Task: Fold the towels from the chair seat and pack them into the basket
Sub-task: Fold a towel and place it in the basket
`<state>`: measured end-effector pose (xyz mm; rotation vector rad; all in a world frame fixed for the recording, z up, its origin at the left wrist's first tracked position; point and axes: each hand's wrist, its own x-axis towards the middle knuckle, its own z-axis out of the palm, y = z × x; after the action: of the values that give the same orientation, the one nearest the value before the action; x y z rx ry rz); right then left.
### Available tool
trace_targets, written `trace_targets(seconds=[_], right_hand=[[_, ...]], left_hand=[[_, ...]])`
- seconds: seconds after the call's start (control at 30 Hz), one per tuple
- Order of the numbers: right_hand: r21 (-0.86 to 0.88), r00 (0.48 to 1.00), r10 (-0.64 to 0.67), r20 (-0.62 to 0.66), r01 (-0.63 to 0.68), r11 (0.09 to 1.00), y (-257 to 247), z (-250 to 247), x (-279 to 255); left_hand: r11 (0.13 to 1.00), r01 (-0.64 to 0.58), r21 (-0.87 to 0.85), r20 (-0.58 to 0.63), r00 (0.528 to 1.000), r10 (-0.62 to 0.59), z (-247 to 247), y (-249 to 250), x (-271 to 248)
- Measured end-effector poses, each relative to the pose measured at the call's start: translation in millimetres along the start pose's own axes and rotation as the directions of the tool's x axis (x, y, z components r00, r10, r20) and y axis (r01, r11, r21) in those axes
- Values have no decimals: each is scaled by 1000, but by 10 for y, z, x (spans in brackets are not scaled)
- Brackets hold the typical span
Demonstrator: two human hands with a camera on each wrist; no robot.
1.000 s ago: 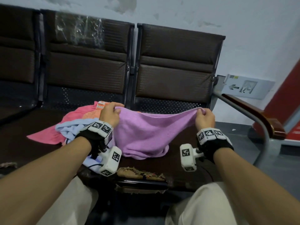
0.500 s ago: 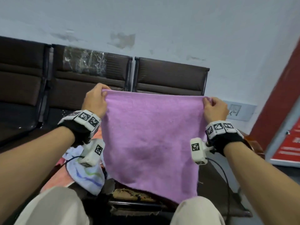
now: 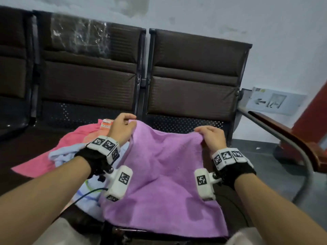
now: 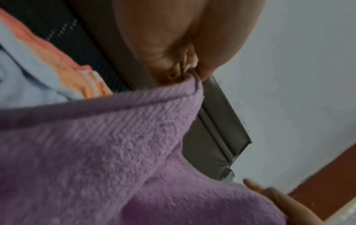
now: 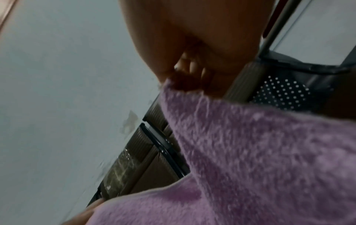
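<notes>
A purple towel [image 3: 164,175] lies spread over the brown chair seat [image 3: 21,156], its near edge draped toward my knees. My left hand [image 3: 122,128] pinches its far left corner and my right hand [image 3: 210,137] pinches its far right corner, both just above the seat. The left wrist view shows fingers and thumb closed on the towel's hem [image 4: 192,79]; the right wrist view shows the other corner [image 5: 173,86] bunched in my fingers. A pink towel [image 3: 53,156], an orange one [image 3: 99,131] and a light blue one [image 3: 67,152] lie heaped to the left. No basket is in view.
A row of dark brown chair backs [image 3: 191,75] stands against a pale wall. A metal and wood armrest [image 3: 290,138] runs along the right side. A grey floor [image 3: 265,165] shows beyond it. A white sign [image 3: 276,101] leans at the wall.
Both hands held the purple towel stretched up high half a second ago; they have come down and forward, laying it over the seat while still holding the corners.
</notes>
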<state>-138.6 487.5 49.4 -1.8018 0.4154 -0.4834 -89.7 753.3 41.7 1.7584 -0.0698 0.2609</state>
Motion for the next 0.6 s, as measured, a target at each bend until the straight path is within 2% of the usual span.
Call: trace_targets(seconds=[0.1, 0.13, 0.2, 0.23, 0.27, 0.3, 0.37, 0.4, 0.43, 0.5, 0.53, 0.6], right_hand=[[81, 966, 42, 255, -64, 995, 167, 164, -116], [63, 930, 55, 363, -84, 994, 205, 209, -137], [-13, 812, 58, 581, -61, 998, 252, 261, -195], [-51, 755, 27, 656, 8, 999, 257, 268, -215], [-112, 713, -15, 701, 131, 985, 260, 270, -230], [-204, 685, -59, 726, 297, 933, 260, 269, -244], [-347, 619, -134, 774, 591, 729, 258, 281, -275], [-357, 579, -165, 799, 676, 644, 252, 292, -283], [-347, 554, -200, 808, 722, 598, 247, 311, -282], [-290, 563, -308, 767, 731, 617, 233, 365, -248], [-239, 588, -348, 730, 697, 676, 220, 402, -224], [-148, 652, -341, 677, 574, 805, 213, 475, -196]], left_hand=[[996, 74, -39, 62, 995, -72, 157, -257, -79], [995, 89, -36, 102, 991, -85, 191, -309, -90], [993, 115, -38, 161, 981, -107, 228, -357, -117], [991, 124, -44, 181, 977, -114, 236, -358, -115], [991, 129, -43, 200, 973, -118, 245, -352, -113], [990, 134, -34, 217, 968, -123, 251, -346, -115], [987, 160, -12, 259, 954, -152, 277, -327, -133], [982, 191, -11, 285, 942, -180, 296, -313, -145], [974, 226, -15, 313, 926, -210, 314, -296, -160], [960, 280, -7, 377, 890, -257, 354, -264, -182], [956, 294, 1, 412, 871, -269, 372, -256, -191], [953, 303, 8, 474, 838, -271, 399, -262, -212]])
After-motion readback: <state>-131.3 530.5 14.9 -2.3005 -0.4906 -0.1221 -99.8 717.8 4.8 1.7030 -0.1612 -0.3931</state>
